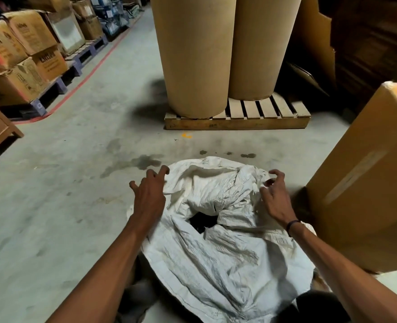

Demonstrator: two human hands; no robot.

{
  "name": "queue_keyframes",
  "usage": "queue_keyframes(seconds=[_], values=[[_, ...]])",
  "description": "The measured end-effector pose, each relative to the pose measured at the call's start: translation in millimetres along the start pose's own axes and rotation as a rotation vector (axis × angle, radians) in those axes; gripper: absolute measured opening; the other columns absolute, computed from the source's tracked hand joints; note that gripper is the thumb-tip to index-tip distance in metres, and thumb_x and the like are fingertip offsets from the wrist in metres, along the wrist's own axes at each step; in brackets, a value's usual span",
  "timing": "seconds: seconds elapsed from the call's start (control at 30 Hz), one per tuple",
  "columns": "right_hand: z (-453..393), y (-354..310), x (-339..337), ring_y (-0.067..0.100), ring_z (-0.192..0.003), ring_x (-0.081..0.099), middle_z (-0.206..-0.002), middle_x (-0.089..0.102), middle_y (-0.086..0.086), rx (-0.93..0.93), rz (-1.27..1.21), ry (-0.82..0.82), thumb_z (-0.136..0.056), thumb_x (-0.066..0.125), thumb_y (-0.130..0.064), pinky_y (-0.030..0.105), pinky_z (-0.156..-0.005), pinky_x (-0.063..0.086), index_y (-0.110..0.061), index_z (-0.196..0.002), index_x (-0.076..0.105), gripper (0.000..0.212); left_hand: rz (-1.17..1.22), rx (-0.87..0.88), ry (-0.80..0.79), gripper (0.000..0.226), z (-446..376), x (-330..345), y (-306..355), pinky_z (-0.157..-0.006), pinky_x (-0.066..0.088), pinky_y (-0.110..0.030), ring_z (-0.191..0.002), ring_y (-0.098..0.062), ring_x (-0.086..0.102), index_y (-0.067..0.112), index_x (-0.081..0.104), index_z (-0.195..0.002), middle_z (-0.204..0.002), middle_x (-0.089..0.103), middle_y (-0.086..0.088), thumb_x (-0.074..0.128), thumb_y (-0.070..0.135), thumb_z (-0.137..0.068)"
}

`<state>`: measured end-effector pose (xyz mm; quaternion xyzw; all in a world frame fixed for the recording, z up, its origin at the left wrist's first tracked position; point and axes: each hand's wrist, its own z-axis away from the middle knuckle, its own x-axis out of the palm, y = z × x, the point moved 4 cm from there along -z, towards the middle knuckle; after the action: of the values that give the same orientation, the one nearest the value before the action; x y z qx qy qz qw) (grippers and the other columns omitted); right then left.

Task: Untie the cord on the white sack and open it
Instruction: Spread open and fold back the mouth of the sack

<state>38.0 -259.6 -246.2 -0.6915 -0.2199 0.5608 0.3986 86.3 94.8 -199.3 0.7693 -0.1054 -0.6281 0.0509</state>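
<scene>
A crumpled white woven sack stands on the concrete floor right in front of me. Its top is gathered loosely, with a dark gap showing in the middle. I cannot make out a cord anywhere on it. My left hand hovers at the sack's upper left edge, fingers spread and curled, holding nothing. My right hand is at the upper right edge, fingers also apart and bent, just touching or just above the fabric; a dark band circles that wrist.
A large cardboard box stands close on the right of the sack. Two tall brown paper rolls rest on a wooden pallet ahead. Stacked cartons on pallets line the left, behind a red floor line.
</scene>
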Motion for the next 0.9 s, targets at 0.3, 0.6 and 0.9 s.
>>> queue_keyframes(seconds=[0.3,0.6,0.9], values=[[7,-7,35,0.039,-0.121,0.054,-0.139,0.053,0.015,-0.144,0.385,0.025,-0.075,0.061,-0.081,0.053,-0.104,0.044,-0.022,-0.160,0.019,0.111,-0.210,0.017,-0.102,0.089,6,42,32,-0.092,0.038,-0.062,-0.095,-0.037,0.067,0.012,0.035,-0.156,-0.108,0.069,-0.016,0.065,0.055,-0.084],[-10,10,56,0.009,-0.061,0.064,-0.071,0.070,-0.005,-0.151,0.038,-0.062,-0.097,0.059,-0.006,0.031,-0.064,0.047,-0.023,-0.152,0.019,0.070,0.558,-0.237,-0.140,0.037,-20,45,10,-0.066,0.041,-0.034,-0.070,-0.031,0.059,0.016,0.042,-0.123,-0.080,0.061,-0.012,0.066,0.027,-0.097],[-56,40,5,0.025,-0.090,0.067,-0.114,0.069,0.017,0.449,-0.606,-0.077,-0.098,0.042,0.001,0.036,-0.086,0.059,-0.024,-0.129,0.036,0.041,1.228,-0.619,-0.205,0.016,-44,42,-49,-0.073,0.053,-0.027,-0.086,-0.025,0.060,0.014,0.063,-0.089,-0.084,0.071,-0.004,0.058,0.003,-0.099]])
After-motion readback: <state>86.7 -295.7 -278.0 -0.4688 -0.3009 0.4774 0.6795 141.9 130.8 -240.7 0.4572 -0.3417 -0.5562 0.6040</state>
